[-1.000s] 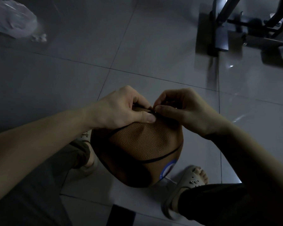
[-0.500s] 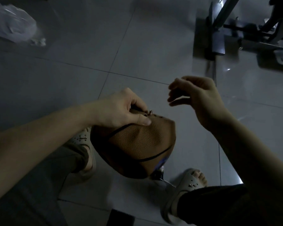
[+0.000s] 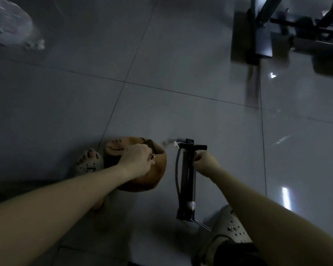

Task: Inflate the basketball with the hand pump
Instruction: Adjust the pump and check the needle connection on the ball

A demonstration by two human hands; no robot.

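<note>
Dimly lit from the head camera: my left hand point(image 3: 137, 160) lies closed over the top of the basketball point(image 3: 158, 169), fingers pinching a small metal fitting point(image 3: 153, 155) at the ball's upper surface. That brown, partly deflated ball sits on the grey tiled floor point(image 3: 161, 54) just in front of my left foot, which wears a pale perforated clog point(image 3: 87, 166). Just beside the ball, to its right, stands the black hand pump point(image 3: 188, 181), upright with its T-handle uppermost and a thin hose point(image 3: 178, 169) looping down its left side. My right hand point(image 3: 205, 162) is curled shut around the pump's upper barrel, just below the handle. Wire foot bars jut from the pump's base near my right clog point(image 3: 233, 229). Far off at upper left lies a crumpled clear plastic bag point(image 3: 10, 25); at upper right stands a dark metal frame point(image 3: 261, 33), well apart from the ball.
</note>
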